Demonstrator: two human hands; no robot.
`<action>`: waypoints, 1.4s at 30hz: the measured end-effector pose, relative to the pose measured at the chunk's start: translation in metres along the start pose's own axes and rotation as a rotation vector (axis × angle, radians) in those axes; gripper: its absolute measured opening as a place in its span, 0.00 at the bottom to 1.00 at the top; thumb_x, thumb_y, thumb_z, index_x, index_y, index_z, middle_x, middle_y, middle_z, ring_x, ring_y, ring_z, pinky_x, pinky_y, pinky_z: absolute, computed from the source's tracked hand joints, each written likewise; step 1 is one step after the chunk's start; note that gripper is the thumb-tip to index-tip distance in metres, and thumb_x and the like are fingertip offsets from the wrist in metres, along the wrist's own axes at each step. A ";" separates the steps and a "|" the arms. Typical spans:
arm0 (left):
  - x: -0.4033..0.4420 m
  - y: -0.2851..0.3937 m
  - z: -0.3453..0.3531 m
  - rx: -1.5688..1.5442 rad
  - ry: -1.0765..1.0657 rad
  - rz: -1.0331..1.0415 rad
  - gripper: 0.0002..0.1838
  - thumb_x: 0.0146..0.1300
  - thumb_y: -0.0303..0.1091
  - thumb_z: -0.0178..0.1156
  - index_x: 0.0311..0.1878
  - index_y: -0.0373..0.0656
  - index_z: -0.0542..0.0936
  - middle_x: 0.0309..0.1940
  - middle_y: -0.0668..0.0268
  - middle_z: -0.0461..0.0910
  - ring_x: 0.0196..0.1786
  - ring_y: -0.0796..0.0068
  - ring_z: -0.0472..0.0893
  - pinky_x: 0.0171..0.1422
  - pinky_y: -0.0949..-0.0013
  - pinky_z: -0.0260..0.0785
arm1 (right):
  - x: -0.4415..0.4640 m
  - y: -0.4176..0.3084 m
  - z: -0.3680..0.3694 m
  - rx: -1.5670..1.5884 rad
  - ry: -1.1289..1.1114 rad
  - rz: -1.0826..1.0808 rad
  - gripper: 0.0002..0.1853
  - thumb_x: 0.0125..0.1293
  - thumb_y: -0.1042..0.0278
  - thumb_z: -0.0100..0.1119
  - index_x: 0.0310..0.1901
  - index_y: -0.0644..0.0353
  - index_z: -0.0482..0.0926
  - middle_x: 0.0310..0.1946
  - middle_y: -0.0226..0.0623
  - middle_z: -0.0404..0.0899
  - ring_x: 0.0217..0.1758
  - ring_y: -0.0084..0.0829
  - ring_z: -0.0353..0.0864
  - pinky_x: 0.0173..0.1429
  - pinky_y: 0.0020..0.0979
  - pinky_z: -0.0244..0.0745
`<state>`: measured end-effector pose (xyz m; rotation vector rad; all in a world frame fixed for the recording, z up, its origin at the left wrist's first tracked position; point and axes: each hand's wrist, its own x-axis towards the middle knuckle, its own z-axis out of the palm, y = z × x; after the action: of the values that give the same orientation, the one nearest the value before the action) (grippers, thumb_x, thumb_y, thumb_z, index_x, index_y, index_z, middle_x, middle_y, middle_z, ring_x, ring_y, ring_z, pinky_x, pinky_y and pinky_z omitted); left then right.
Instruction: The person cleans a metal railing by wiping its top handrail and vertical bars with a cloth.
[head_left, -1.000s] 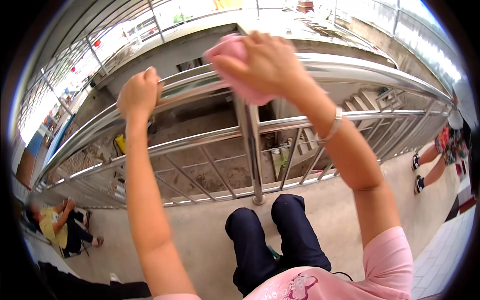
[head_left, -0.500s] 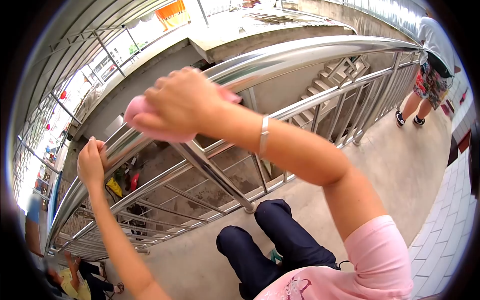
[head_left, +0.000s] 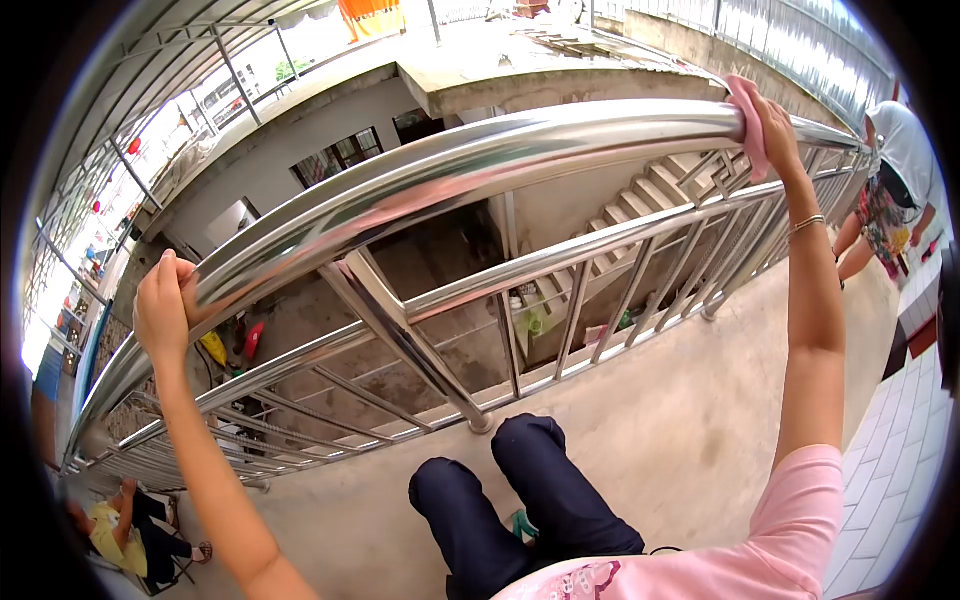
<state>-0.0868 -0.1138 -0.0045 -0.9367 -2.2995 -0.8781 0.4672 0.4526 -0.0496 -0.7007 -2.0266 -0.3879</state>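
Observation:
A thick, shiny metal handrail (head_left: pixel 470 160) curves across the view above thinner bars. At its left part my left hand (head_left: pixel 163 305) is closed around the rail. Far to the right, my right hand (head_left: pixel 778 138) presses a pink cloth (head_left: pixel 750 125) around the same rail, fingers wrapped over the far side. The cloth hangs down a little on the near side of the rail. My right wrist wears a bracelet.
A person in a yellow top (head_left: pixel 110 535) sits at the lower left. Another person in a white top (head_left: pixel 900 150) stands at the right by the railing. Beyond the rail lie a lower courtyard and stairs (head_left: pixel 635 205). White tiles (head_left: pixel 890 470) cover the right wall.
My right hand has slid the pink cloth along the rail, first leftward near my left hand, then far to the right. My left hand has shifted left and stays on the rail.

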 end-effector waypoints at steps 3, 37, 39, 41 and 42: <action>0.003 -0.006 0.003 0.020 0.011 -0.011 0.26 0.69 0.51 0.43 0.29 0.42 0.83 0.26 0.61 0.82 0.33 0.58 0.80 0.41 0.61 0.67 | 0.001 0.010 -0.008 -0.158 -0.067 0.181 0.23 0.78 0.57 0.34 0.64 0.56 0.74 0.59 0.40 0.78 0.66 0.38 0.71 0.75 0.37 0.57; -0.056 0.065 0.029 0.224 0.344 0.554 0.18 0.71 0.45 0.50 0.56 0.48 0.77 0.55 0.59 0.77 0.62 0.58 0.73 0.70 0.51 0.58 | 0.096 -0.388 0.052 0.142 -0.504 -0.325 0.14 0.73 0.58 0.47 0.48 0.57 0.77 0.41 0.37 0.82 0.40 0.41 0.82 0.50 0.42 0.78; -0.059 0.052 0.018 0.251 0.345 0.556 0.16 0.69 0.43 0.53 0.55 0.48 0.77 0.55 0.61 0.76 0.63 0.59 0.71 0.70 0.51 0.57 | 0.087 -0.392 0.026 0.277 -0.599 -0.070 0.30 0.73 0.40 0.39 0.30 0.57 0.81 0.27 0.40 0.82 0.35 0.43 0.82 0.46 0.46 0.75; -0.057 0.041 -0.002 0.079 0.111 0.579 0.15 0.68 0.41 0.54 0.54 0.47 0.76 0.53 0.62 0.77 0.62 0.60 0.71 0.68 0.53 0.58 | 0.088 -0.408 0.005 0.196 -0.687 -0.069 0.30 0.73 0.41 0.40 0.29 0.58 0.81 0.25 0.41 0.81 0.34 0.45 0.82 0.46 0.46 0.75; -0.054 0.042 -0.016 -0.029 0.023 0.552 0.13 0.68 0.41 0.54 0.50 0.46 0.77 0.48 0.62 0.79 0.56 0.61 0.75 0.66 0.55 0.58 | 0.088 -0.411 -0.001 0.209 -0.670 -0.133 0.30 0.73 0.41 0.40 0.27 0.59 0.80 0.25 0.42 0.81 0.33 0.45 0.81 0.46 0.46 0.74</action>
<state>-0.0180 -0.1245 -0.0136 -1.4646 -1.8579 -0.6733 0.1791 0.1571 0.0272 -0.6142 -2.7062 -0.0006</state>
